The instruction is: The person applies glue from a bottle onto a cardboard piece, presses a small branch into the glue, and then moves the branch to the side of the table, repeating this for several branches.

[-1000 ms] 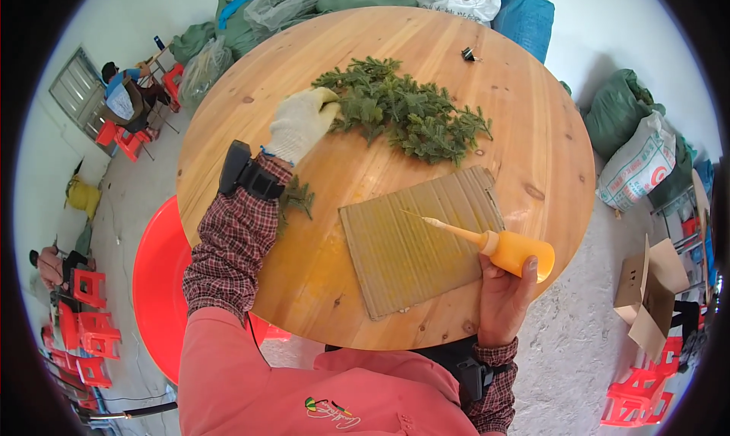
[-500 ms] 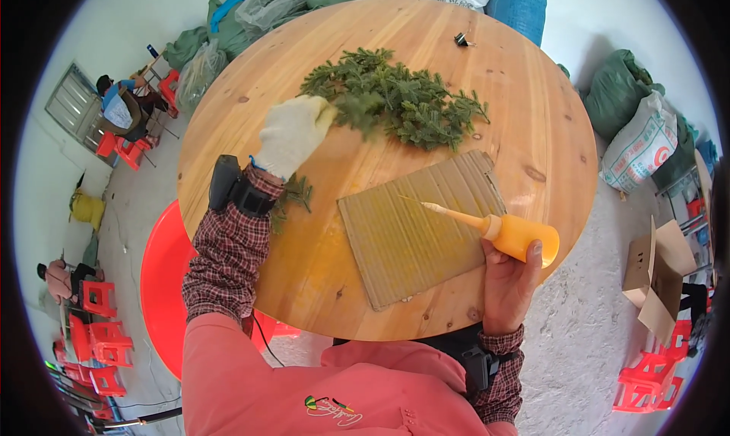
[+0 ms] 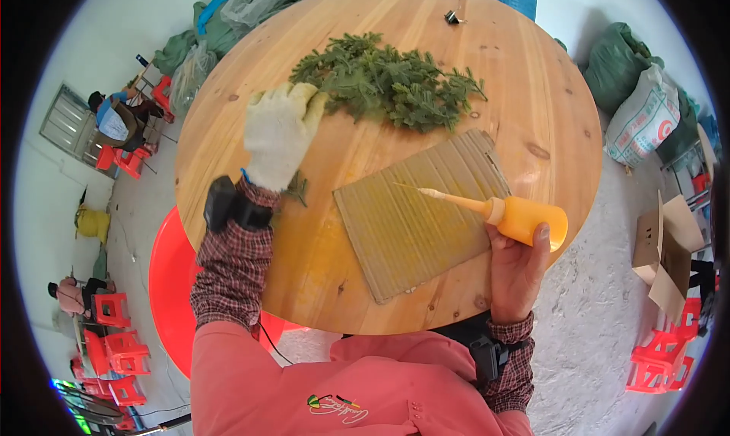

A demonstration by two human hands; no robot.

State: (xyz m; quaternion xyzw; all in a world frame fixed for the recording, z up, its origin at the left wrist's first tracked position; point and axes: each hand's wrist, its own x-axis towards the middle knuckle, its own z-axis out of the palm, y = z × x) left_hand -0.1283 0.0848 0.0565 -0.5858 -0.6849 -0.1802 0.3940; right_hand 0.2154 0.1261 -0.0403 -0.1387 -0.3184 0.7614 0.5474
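The gloved left hand (image 3: 281, 136) has its fingers curled at the left edge of the green conifer sprigs (image 3: 388, 86) on the round wooden desk (image 3: 525, 86); whether they grip anything cannot be told. The bare right hand (image 3: 518, 269) holds an orange squeeze bottle (image 3: 534, 221), nozzle (image 3: 464, 202) pointing left above a corrugated cardboard sheet (image 3: 411, 246). An open carton (image 3: 648, 242) stands at right, contents unclear.

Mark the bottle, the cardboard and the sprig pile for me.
Bottle (image 3: 532, 221): head view, on its orange body.
Cardboard (image 3: 418, 234): head view, on its upper face.
Sprig pile (image 3: 391, 90): head view, on its green middle.
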